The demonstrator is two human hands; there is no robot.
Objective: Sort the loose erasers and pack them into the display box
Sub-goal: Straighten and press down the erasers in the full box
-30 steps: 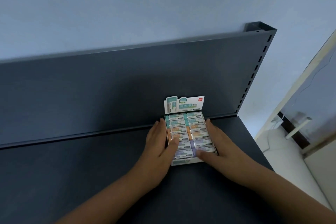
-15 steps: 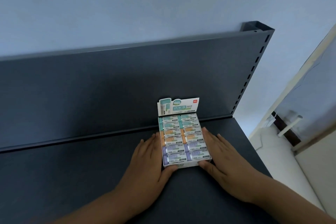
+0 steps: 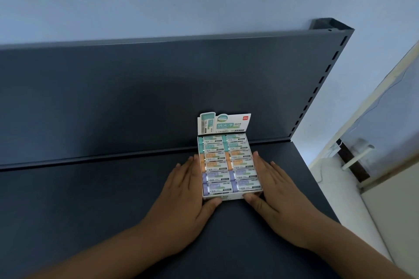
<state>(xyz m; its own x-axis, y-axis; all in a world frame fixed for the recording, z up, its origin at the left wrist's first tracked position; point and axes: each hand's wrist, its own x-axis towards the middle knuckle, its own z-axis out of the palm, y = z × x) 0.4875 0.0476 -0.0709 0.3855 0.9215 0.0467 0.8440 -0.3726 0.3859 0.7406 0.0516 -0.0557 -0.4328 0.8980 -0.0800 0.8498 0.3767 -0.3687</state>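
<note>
— While your left hand (image 3: 189, 197) lies flat on the shelf (image 3: 90, 199), how is it set against the display box (image 3: 229, 196)?

— Your palm faces down, fingers straight and together, pointing toward the shelf's back edge. Their inner side runs along the box's left wall, touching it. Your thumb hooks around the near-left corner and presses on the front wall. The hand is spread, gripping nothing; it only braces the box.

— And your right hand (image 3: 275, 197)?

— It mirrors the other: palm down, fingers extended along the right wall, thumb bent in against the near-right corner. It too is flat and unclenched, closed on nothing. Both your forearms come in from the near edge of the shelf and angle inward toward the box.

— Where does the box sit?

— It sits right of the shelf's middle, with its far end at the back edge, just below the upright back panel (image 3: 136, 97). The right edge of the shelf is near your right hand.

— How does it look?

— It is full. You see 2 columns of 6 wrapped erasers (image 3: 226, 163): 4 teal at the back, 4 orange in the middle, 4 purple at the front, lying level and tight together. A white header card (image 3: 224, 123) with teal print stands up at the far end. Small print is too blurred to read.
</note>
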